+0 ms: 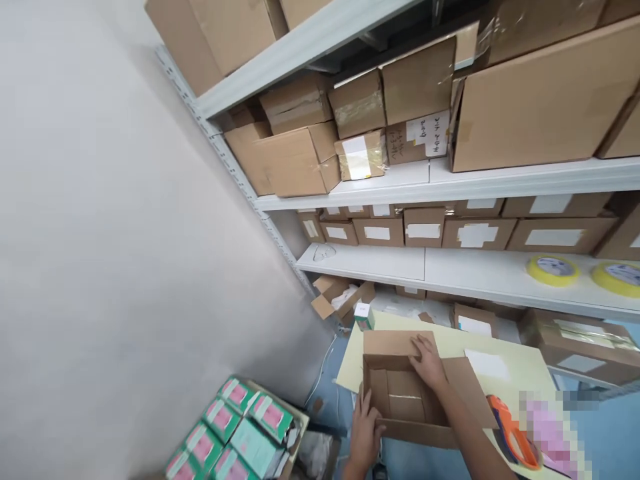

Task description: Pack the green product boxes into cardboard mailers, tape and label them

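Observation:
An open, empty-looking cardboard box (400,430) sits on the pale yellow tabletop with its flaps folded outward. My left hand (366,430) holds the near left corner, its fingers along the left wall. Across the box reaches my right hand (429,362), fingers stretched out on the far flap (390,342) near its right end. Another flap (467,390) spreads to the right, under my right forearm. Just beyond the far flap stands a small green and white box (364,316).
An orange and black tape dispenser (515,437) lies to the right, beside a white sheet (485,365). Green and pink boxes (220,417) fill a carton at lower left. Shelves (370,260) behind carry cardboard boxes and yellow tape rolls (553,270). A wall (125,233) bounds the left.

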`<action>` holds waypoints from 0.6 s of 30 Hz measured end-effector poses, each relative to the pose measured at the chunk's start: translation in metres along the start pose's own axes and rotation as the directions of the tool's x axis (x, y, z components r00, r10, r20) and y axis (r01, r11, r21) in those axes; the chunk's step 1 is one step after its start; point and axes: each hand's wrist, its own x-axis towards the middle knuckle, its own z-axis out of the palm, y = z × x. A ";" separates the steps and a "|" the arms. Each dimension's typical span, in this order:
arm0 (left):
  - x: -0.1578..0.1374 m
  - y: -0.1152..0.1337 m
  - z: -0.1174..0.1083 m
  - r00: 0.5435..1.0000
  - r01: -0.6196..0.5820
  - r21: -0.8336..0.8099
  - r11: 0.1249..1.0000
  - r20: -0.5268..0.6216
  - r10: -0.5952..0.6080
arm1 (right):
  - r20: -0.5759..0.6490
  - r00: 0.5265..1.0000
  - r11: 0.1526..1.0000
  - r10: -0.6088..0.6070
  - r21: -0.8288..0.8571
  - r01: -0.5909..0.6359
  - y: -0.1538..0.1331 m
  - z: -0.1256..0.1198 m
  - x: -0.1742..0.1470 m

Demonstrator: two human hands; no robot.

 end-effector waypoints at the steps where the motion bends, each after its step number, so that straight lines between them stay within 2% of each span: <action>1: -0.014 0.003 0.004 0.999 0.000 -0.018 1.000 -0.038 0.000 | -0.034 0.999 0.997 -0.041 0.058 0.043 -0.005 0.001 -0.008; 4: -0.055 0.013 0.014 0.987 0.020 -0.038 0.999 -0.161 -0.025 | -0.059 0.994 0.978 -0.092 0.181 0.101 -0.024 0.001 -0.033; 7: -0.094 0.018 0.020 0.962 0.052 -0.029 0.998 -0.266 -0.058 | -0.002 0.990 0.959 -0.138 0.248 0.135 -0.050 -0.002 -0.052; 10: -0.137 0.018 0.023 0.921 0.070 -0.016 0.997 -0.383 -0.071 | 0.072 0.969 0.937 -0.234 0.281 0.206 -0.086 -0.002 -0.066; 14: -0.197 0.012 0.024 0.849 0.137 -0.006 0.991 -0.515 -0.121 | 0.140 0.912 0.889 -0.385 0.320 0.327 -0.146 0.007 -0.083; 18: -0.255 0.004 0.017 0.786 0.230 -0.010 0.973 -0.587 -0.192 | 0.211 0.833 0.829 -0.512 0.374 0.415 -0.210 0.028 -0.115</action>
